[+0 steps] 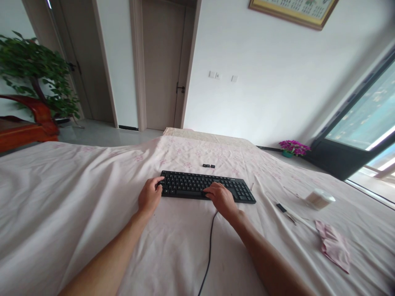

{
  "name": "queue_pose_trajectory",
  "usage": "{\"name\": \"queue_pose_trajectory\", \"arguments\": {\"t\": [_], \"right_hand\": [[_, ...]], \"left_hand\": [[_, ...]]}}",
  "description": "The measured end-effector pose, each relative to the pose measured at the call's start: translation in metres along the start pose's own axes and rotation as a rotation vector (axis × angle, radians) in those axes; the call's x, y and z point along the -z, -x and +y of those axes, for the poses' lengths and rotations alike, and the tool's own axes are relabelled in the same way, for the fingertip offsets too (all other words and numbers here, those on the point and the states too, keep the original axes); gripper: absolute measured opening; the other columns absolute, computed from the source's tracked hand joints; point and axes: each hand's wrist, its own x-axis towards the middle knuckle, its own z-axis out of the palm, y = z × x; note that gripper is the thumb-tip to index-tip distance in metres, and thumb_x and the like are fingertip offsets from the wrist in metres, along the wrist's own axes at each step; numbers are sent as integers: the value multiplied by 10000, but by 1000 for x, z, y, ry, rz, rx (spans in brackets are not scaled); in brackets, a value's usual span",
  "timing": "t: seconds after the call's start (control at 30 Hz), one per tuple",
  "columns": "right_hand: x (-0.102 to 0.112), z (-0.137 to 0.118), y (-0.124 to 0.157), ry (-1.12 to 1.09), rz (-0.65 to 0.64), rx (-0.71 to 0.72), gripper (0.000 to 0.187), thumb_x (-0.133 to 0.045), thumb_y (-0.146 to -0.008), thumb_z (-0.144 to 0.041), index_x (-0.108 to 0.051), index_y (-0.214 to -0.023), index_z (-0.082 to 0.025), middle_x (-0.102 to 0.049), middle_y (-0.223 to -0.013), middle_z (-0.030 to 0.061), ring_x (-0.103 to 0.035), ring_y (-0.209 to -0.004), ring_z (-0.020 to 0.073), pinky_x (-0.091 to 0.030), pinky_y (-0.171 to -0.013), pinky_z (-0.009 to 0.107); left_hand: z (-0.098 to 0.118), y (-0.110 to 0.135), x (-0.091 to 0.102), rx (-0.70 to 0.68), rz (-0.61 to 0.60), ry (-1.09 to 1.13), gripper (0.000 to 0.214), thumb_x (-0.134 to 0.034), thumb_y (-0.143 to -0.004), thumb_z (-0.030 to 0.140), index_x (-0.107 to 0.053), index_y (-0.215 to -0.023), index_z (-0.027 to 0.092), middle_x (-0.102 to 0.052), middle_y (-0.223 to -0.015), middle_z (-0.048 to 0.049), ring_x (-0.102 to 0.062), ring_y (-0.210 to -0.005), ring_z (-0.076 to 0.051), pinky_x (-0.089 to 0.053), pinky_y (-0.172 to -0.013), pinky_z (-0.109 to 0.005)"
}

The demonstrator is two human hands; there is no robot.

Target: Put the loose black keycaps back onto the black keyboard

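Observation:
A black keyboard lies on a pale pink flowered cloth, its cable running toward me. My left hand holds the keyboard's left end, index finger over the top and thumb at the side. My right hand rests over the front row of keys, right of the middle, thumb and fingers drawn together. What lies between those fingertips is hidden. Just beyond the keyboard sit a few small black keycaps in a row.
On the right of the cloth are a tub of cotton swabs, a thin tool with a black end and a crumpled pink cloth. Farther off stand a wooden armchair, a leafy plant and purple flowers.

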Motion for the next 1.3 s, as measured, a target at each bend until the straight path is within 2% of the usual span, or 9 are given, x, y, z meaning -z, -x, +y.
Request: {"name": "queue_pose_trajectory", "arguments": {"t": [0.33, 0.73, 1.03, 1.3], "right_hand": [[2, -2, -2, -62, -44, -17, 216, -573, -827, -204, -740, -954, -256, -679, -928, 6, -612, -881, 158, -418, -785, 240], [0, -5, -1, -105, -3, -101, 184, -560, -815, -216, -735, -855, -259, -680, -926, 6, -612, -879, 164, -423, -778, 247], [1, -6, 1, -84, -36, -106, 206, -561, -825, -232, -722, -949, -262, -663, -957, 9, -612, -892, 159, -407, -777, 242], [3, -9, 3, -37, -42, -111, 180, -572, -820, -241, -702, -940, -275, -638, -993, -1, -596, -916, 154, -396, -754, 237]], "left_hand": [[0, 0, 0, -10, -2, -11, 362, -467, -818, 203, -616, -1143, 259, -620, -1183, -24, -583, -1075, -191, -465, -925, -311], [0, 0, -1, 1, -4, -8, 362, -468, -812, 205, -622, -1134, 269, -618, -1189, -18, -583, -1070, -196, -463, -922, -315], [2, 0, 1, 5, -8, 2, 357, -462, -810, 202, -627, -1120, 268, -620, -1187, -17, -583, -1075, -198, -461, -930, -321], [-1, 0, -1, -7, -2, -1, 353, -464, -811, 200, -632, -1115, 263, -624, -1175, -15, -579, -1079, -192, -457, -943, -315]]}}
